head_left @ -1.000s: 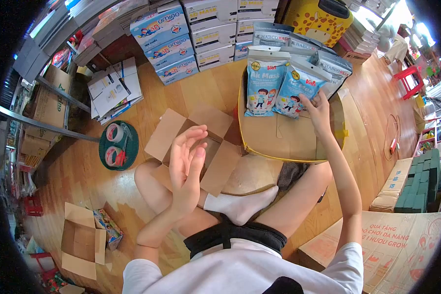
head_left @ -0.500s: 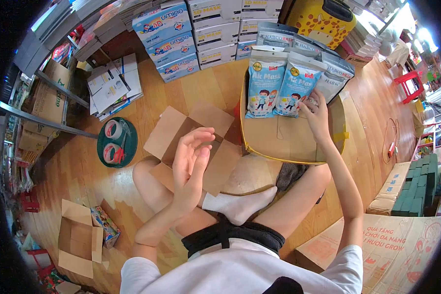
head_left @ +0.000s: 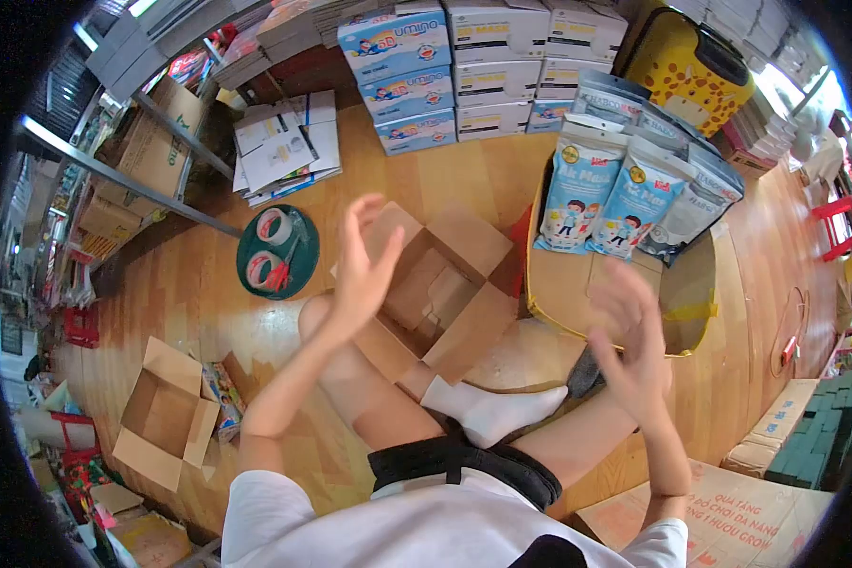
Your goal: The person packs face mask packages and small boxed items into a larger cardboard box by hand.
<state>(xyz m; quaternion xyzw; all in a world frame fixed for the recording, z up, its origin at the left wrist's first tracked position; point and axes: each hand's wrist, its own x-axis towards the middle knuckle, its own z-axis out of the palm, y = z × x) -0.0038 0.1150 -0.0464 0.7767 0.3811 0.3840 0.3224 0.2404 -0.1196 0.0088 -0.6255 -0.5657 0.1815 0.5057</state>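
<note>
My left hand is raised over the left edge of an open cardboard box, fingers apart and nothing in them. Inside, the box shows only its bare bottom, and its flaps are folded outward. My right hand, slightly blurred, hovers at the near edge of a larger yellow-rimmed carton, open and holding nothing. Two blue Ak Mask pouches stand in that carton, leaning on several grey Habco Mask pouches.
Stacked mask boxes line the back beside a yellow giraffe case. A green tray with tape rolls lies left. Another open box stands lower left. A printed carton is at lower right.
My right hand has let go of the blue mask pouch and drawn back toward me. My left hand stays raised and open, now nearer the small box's left flap. The camera view has shifted.
</note>
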